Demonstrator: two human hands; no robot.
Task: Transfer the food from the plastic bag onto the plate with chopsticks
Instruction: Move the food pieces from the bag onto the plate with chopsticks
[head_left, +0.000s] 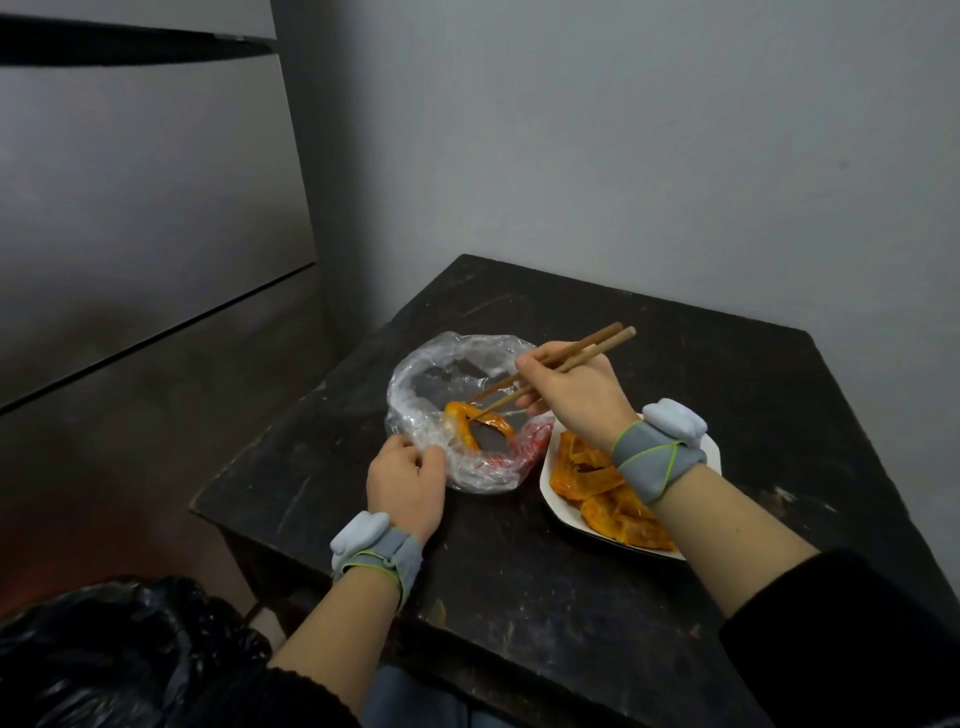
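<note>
Pinching bag (415, 387) rim w/ L hand (405, 483) fingers to keep it open, gripping chopsticks (597, 345) in R hand (576, 397) to nip food (460, 418) inside.

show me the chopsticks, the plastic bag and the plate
chopsticks (597, 343): head view, upper shafts
plastic bag (483, 470): head view, near clear wall
plate (546, 480): head view, bare white left rim

L grip (406, 480) curled – knuckles up, R grip (566, 384) curled, reaching fwd

A scuffed dark table (519, 571) stands in a corner of plain grey walls (623, 130); at left, perhaps a metal cabinet (130, 208).
</note>
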